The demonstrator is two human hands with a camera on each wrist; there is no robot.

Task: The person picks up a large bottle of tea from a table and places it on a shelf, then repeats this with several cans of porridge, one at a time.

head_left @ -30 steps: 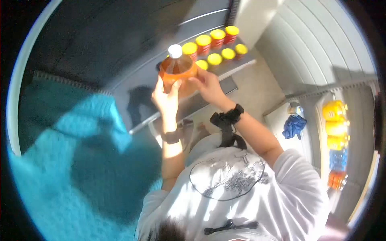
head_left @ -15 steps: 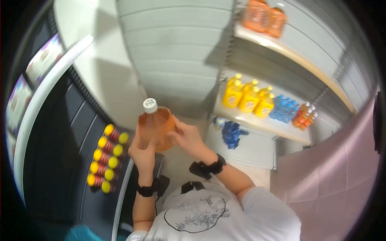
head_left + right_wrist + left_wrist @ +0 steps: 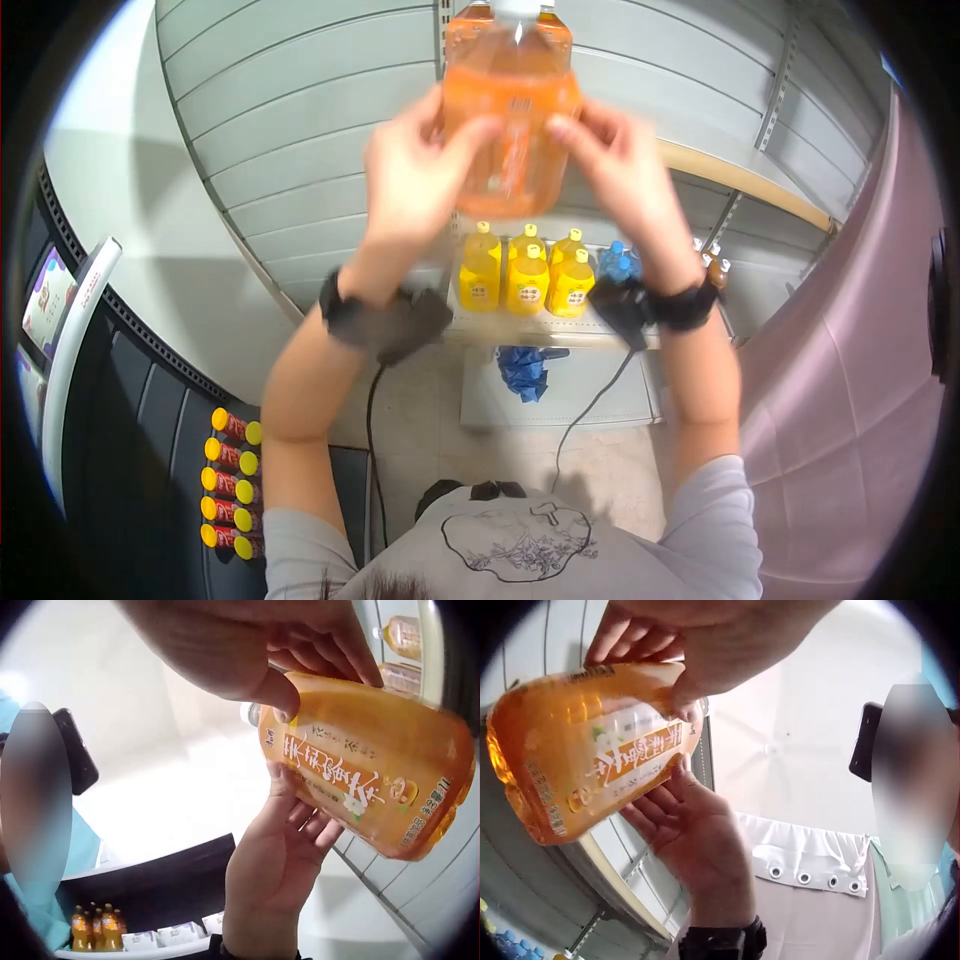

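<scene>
Held up at the top of the head view is a large plastic bottle of orange-coloured tea [image 3: 515, 150], white-capped, with an orange label. My left hand [image 3: 415, 175] grips it on one side, thumb across the front. From the opposite side my right hand [image 3: 630, 170] grips it too. Chinese lettering shows on the tea bottle [image 3: 352, 765] in the right wrist view, where it lies slanted between both hands. Similar orange bottles [image 3: 468, 35] stand behind it on the upper shelf, partly hidden by it.
Below, a shelf carries yellow bottles [image 3: 527, 285] and small blue-capped bottles [image 3: 618, 262]. A crumpled blue thing [image 3: 523, 372] lies on the white base under it. Yellow-lidded red jars [image 3: 228, 483] line a dark shelf at left. A pink curtain [image 3: 830, 400] hangs at right.
The view has swung right from the jar shelf to the bottle shelves. Both hands have raised the tea bottle, arms now stretched further forward, up to the upper shelf's bottles.
</scene>
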